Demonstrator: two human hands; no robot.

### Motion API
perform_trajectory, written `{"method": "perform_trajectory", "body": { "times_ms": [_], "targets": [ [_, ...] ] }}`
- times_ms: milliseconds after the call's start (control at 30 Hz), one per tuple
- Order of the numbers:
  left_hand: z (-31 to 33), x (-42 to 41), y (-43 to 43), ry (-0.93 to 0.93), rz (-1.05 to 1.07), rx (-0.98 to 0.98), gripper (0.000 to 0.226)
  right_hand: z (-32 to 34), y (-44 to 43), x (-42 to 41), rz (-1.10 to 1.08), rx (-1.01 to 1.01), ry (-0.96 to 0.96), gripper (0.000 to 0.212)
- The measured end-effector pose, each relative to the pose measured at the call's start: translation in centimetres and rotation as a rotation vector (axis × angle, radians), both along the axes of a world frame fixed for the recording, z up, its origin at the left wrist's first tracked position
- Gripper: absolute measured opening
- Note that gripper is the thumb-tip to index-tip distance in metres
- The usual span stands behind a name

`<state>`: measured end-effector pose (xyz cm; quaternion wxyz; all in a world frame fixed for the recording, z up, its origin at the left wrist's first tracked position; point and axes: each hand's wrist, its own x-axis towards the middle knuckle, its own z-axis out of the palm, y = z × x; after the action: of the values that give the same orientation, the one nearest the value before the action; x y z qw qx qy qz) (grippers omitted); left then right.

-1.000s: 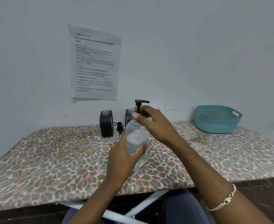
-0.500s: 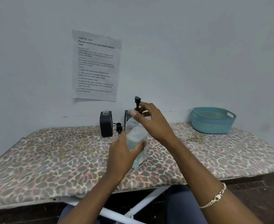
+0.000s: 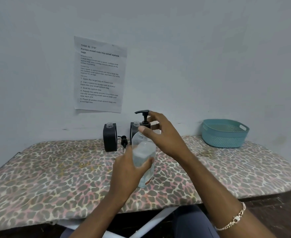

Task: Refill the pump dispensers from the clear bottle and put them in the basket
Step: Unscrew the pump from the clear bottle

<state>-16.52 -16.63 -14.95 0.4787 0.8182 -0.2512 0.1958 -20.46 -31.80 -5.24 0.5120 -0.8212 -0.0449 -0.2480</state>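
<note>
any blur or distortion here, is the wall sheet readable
Head view: white printed wall sheet shows readable headings and numbered steps, soft fine print; the leopard-print table bows at its edge from the wide lens; light dim, flat, no glare.

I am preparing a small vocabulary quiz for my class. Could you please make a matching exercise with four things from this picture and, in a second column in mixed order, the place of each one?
Things
1. clear bottle
2. upright pump
3. loose pump
4. basket

Places
A. lying on the table, just right of the left black dispenser
B. gripped by the left hand
C. at the table's right end, near the wall
D. on top of the clear bottle, pinched by the right hand

Pairs: 1-B, 2-D, 3-A, 4-C
</note>
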Motion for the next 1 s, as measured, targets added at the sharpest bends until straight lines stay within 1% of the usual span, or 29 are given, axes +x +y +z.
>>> {"method": "perform_trajectory", "body": {
  "times_ms": [67,133,200,233,333,400,533,600,700,733,800,867,967,1000],
  "targets": [
    [0.0,-0.1,0.0,-0.004,0.015,0.006,0.07,0.1,0.5,0.3,-0.076,-0.005,-0.019,0.052],
    [0.1,-0.3,0.1,0.002,0.007,0.004,0.066,0.0,0.8,0.5,-0.09,-0.024,-0.039,0.04],
    [0.3,-0.4,0.1,0.008,-0.01,0.003,0.061,0.0,0.4,0.5,-0.041,-0.039,-0.041,0.023],
    [0.4,-0.4,0.1,0.007,-0.014,0.004,0.061,0.0,0.0,0.5,0.005,-0.039,-0.031,0.021],
    [0.5,-0.4,0.1,0.007,-0.018,0.005,0.061,0.4,-1.0,0.1,0.128,-0.02,0.026,0.035],
    [0.5,-0.4,0.1,0.009,-0.015,0.001,0.059,0.7,-0.9,-0.2,0.143,-0.028,0.029,0.04],
    [0.4,-0.5,0.1,0.006,-0.008,0.006,0.059,0.6,0.5,0.0,-0.041,-0.014,-0.016,0.055],
    [0.4,-0.5,0.1,0.013,-0.008,0.009,0.056,0.1,1.0,0.3,-0.106,-0.004,-0.038,0.047],
    [0.3,-0.4,0.1,0.018,-0.011,0.004,0.057,-0.3,0.5,0.4,-0.071,-0.022,-0.057,0.024],
    [0.3,-0.4,0.1,0.017,-0.01,0.005,0.057,-0.3,0.2,0.4,-0.024,-0.013,-0.06,0.024],
    [0.2,-0.3,0.1,0.017,-0.006,0.009,0.057,-0.2,-0.3,0.0,0.074,0.04,-0.063,0.031],
    [0.2,-0.3,0.1,0.019,-0.004,0.013,0.057,0.0,-0.3,-0.2,0.104,0.075,-0.064,0.034],
    [0.2,-0.3,0.1,0.03,-0.01,0.003,0.058,0.2,0.4,-0.1,-0.014,0.033,-0.037,0.044],
    [0.2,-0.3,0.1,0.032,-0.009,0.006,0.057,0.3,0.6,0.1,-0.061,0.016,-0.032,0.045]
  ]
}}
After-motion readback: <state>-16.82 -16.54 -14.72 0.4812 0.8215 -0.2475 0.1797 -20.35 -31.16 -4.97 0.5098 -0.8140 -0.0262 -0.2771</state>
